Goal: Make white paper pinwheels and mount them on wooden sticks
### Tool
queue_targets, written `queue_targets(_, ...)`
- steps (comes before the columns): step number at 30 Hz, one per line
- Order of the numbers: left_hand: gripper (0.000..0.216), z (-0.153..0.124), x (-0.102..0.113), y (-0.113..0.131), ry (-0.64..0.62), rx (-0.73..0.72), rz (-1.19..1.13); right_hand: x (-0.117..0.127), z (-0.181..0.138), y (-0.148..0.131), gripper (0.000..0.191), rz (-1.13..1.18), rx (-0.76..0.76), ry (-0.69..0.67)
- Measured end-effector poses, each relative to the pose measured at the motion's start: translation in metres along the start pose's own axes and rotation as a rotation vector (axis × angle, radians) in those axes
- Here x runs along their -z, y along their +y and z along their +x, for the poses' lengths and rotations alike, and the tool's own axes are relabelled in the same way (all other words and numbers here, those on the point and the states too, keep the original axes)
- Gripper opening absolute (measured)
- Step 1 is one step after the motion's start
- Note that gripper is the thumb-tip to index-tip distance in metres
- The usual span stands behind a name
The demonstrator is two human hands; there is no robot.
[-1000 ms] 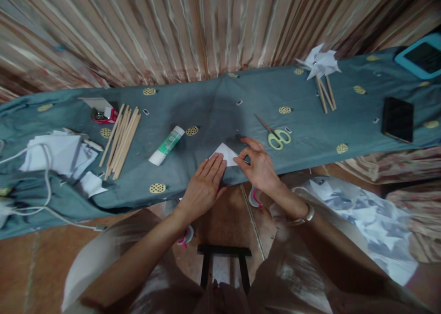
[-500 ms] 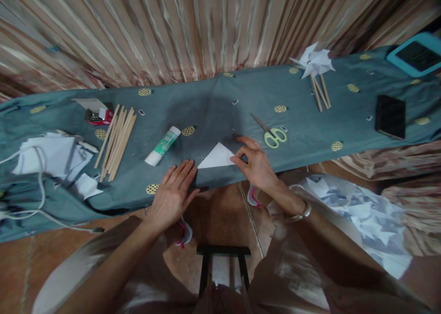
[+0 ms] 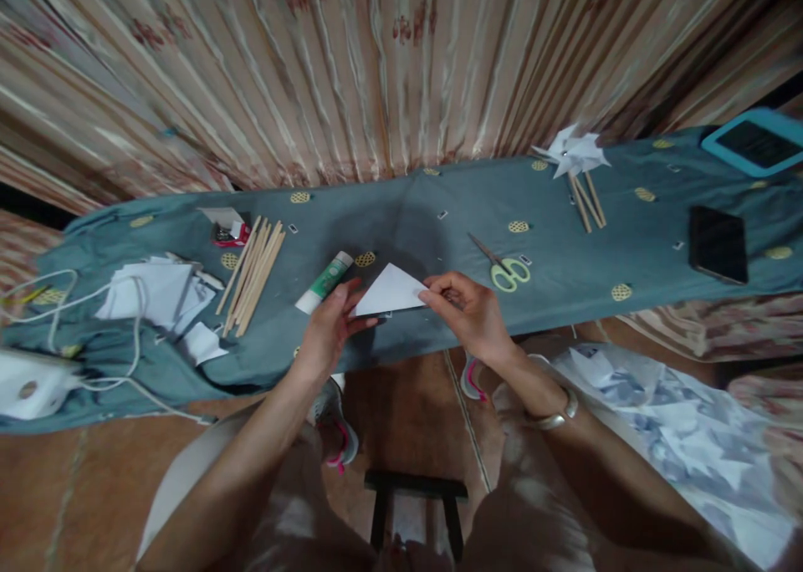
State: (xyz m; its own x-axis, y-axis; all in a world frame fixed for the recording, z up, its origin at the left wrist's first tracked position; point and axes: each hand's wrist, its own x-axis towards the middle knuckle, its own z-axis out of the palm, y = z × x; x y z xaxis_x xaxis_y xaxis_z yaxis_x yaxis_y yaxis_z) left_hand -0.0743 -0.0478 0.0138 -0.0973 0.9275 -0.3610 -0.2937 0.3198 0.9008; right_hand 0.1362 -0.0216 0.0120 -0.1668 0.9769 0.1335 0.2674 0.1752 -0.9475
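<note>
A white paper folded into a triangle (image 3: 390,292) is lifted just above the grey-green tablecloth (image 3: 439,212). My left hand (image 3: 327,328) pinches its left corner, and my right hand (image 3: 472,314) pinches its right corner. A glue stick with a green label (image 3: 324,281) lies just left of the paper. Yellow-handled scissors (image 3: 505,267) lie to the right of my right hand.
A bundle of wooden sticks (image 3: 253,271) and a pile of white paper (image 3: 156,294) lie at the left, with a white cable (image 3: 94,338). Paper pinwheels on sticks (image 3: 575,166), a black phone (image 3: 718,243) and a blue-framed tablet (image 3: 754,141) lie at the right. A striped curtain hangs behind.
My left hand slid off the flat paper to the left, then came back and took its left corner. Both hands have raised the folded triangle off the cloth.
</note>
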Motion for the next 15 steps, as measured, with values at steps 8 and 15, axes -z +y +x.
queue_targets(8, 0.049, 0.000, -0.005, 0.016, -0.090, 0.313, -0.165, -0.005, 0.011, -0.011, 0.016, 0.014, 0.071, -0.044)
queue_targets(15, 0.042, -0.002, -0.006, 0.021, -0.071, 0.274, -0.221, -0.014, 0.011, -0.007, 0.012, -0.029, 0.073, -0.077)
